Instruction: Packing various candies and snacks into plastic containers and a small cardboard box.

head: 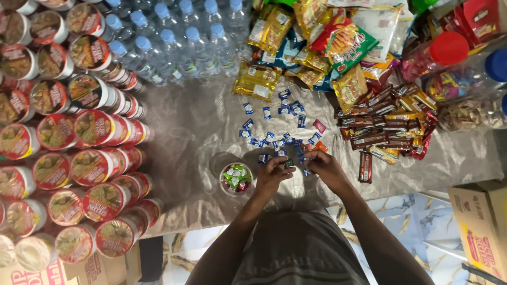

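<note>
My left hand (272,173) and my right hand (324,165) meet over the near edge of a table covered in shiny clear plastic (190,132). Both pinch small wrapped candies (289,163) between the fingertips. Just beyond the hands lies a scatter of several small blue-wrapped candies (274,124), with a pink one (319,126) and an orange one among them. Left of my left hand stands a small clear round tub (236,178) holding green and red wrapped candies.
Stacked instant noodle cups (79,137) fill the left side. Water bottles (169,37) stand at the back. Snack bags (322,42) and brown chocolate bars (388,124) lie at right, beside clear jars with red and blue lids (465,68). A cardboard box (480,227) sits lower right.
</note>
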